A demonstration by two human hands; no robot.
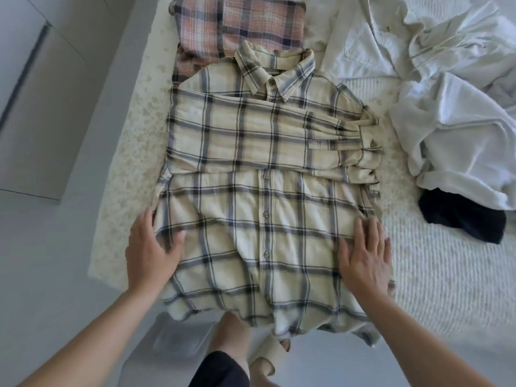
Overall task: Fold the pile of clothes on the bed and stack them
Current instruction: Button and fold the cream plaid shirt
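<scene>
The left hand [152, 247] rests at the left side edge of the cream shirt [259, 191], thumb on top of the cloth and fingers at the edge; whether they curl under the fabric I cannot tell. The right hand [364, 258] lies flat with straight fingers on the shirt's right side, pressing it down, gripping nothing.

The shirt lies face up near the bed's [446, 289] near-left corner, collar away from the person, both sleeves crossed over the chest, hem hanging over the near edge. Beyond the collar, toward the far-left corner, sits a folded pink shirt [240, 26], seemingly the start of the stack. Along the right side lie crumpled white clothes [435, 79] and a dark garment [463, 222], not yet folded.

The shirt looks light, soft and limp, so it should crease wherever it is bent and sag if lifted by one point. Taking both hem corners together, or both side edges, would likely keep the fold square; the crossed sleeves may slip if the cloth is jerked.
</scene>
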